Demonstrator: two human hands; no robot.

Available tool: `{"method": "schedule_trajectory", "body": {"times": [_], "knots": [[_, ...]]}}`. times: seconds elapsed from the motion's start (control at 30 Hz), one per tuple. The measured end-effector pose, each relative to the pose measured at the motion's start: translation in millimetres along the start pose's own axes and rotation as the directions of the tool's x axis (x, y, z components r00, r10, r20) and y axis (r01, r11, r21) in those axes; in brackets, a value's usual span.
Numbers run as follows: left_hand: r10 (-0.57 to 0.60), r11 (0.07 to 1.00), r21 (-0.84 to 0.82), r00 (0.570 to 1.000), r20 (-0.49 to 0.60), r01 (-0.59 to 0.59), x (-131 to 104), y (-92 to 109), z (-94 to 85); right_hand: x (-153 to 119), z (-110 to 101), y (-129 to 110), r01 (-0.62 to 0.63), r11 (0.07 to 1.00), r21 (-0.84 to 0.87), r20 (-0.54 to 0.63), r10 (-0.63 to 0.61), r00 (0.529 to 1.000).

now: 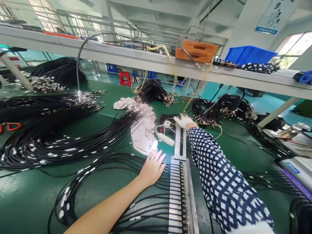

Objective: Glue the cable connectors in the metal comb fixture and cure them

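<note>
My left hand [152, 166] is bare and lies palm down over several black cables [126, 160], its fingers stretched out and slightly apart. Just right of it stands a long metal fixture [175, 191], with cable ends set in a row along its slots. My right hand [185, 121], in a white glove, reaches to the far end of the fixture's slotted metal bar [178, 143]. Its fingers look spread; their undersides are hidden. A pale-handled tool [165, 138] rests left of the bar, beside a white cloth [141, 130]. Near my left fingertips is a bright light.
Large bundles of black cable [73, 146] cover the left of the green table [97, 188]. More bundles [156, 89] lie at the back. A shelf beam [109, 48] crosses overhead, bearing orange trays [196, 51] and a blue bin [251, 55]. Yellow tubing [168, 57] hangs down.
</note>
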State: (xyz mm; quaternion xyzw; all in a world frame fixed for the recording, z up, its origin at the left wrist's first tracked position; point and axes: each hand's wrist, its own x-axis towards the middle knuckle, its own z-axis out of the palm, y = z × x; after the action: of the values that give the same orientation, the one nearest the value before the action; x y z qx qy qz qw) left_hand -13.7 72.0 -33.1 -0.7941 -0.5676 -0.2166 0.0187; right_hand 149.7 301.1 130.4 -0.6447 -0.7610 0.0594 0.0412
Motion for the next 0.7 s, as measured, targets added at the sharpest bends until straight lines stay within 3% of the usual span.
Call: {"method": "schedule_trajectory", "body": {"times": [0.1, 0.17, 0.2, 0.23, 0.3, 0.37, 0.47, 0.53, 0.57, 0.63, 0.7], "knots": [[0.005, 1.0, -0.031, 1.0, 0.029, -0.004, 0.9, 0.2, -2.0, -22.4, -59.2, 2.9, 0.081, 0.997, -0.005, -0.009, -0.081, 0.997], [0.002, 0.997, -0.082, 0.999, 0.051, 0.002, 0.4, 0.2, -2.9, -57.7, -110.3, 10.0, 0.148, 0.989, 0.006, -0.006, -0.148, 0.989], [-0.004, 0.992, -0.129, 0.998, 0.056, 0.012, -0.1, 0.0, -3.0, -83.7, -132.4, 13.8, 0.212, 0.977, 0.027, 0.0, -0.212, 0.977], [-0.013, 0.982, -0.186, 0.998, 0.059, 0.024, -0.4, -0.7, -2.9, -115.1, -148.5, 17.3, 0.351, 0.932, 0.093, 0.057, -0.357, 0.932], [-0.035, 0.954, -0.296, 0.998, 0.059, 0.051, 0.6, -3.7, -2.7, -189.6, -152.8, 22.3, 0.445, 0.883, 0.15, 0.152, -0.465, 0.872], [-0.055, 0.928, -0.365, 0.996, 0.063, 0.075, 5.6, -9.1, -3.8, -267.5, -115.1, 25.0, 0.618, 0.756, 0.214, 0.169, -0.652, 0.739], [-0.064, 0.904, -0.415, 0.993, 0.097, 0.099, 17.7, -17.1, -14.6, -357.3, -11.5, 27.7, 0.653, 0.717, 0.245, 0.247, -0.698, 0.673], [-0.073, 0.887, -0.446, 0.99, 0.116, 0.118, 19.5, -15.8, -32.0, -390.5, 48.8, 32.8, 0.584, 0.77, 0.258, 0.272, -0.638, 0.721], [-0.081, 0.882, -0.454, 0.99, 0.114, 0.124, 15.5, -11.4, -44.1, -400.3, 68.5, 37.4, 0.53, 0.797, 0.29, 0.269, -0.6, 0.754], [-0.074, 0.877, -0.468, 0.992, 0.101, 0.113, -5.6, 6.0, -73.0, -411.2, 85.9, 51.5, 0.388, 0.805, 0.448, 0.236, -0.526, 0.817], [0.022, 0.86, -0.508, 0.989, 0.145, 0.055, -42.8, 32.0, -102.4, -416.4, 85.3, 69.7, 0.244, 0.786, 0.568, 0.181, -0.408, 0.895]]}}
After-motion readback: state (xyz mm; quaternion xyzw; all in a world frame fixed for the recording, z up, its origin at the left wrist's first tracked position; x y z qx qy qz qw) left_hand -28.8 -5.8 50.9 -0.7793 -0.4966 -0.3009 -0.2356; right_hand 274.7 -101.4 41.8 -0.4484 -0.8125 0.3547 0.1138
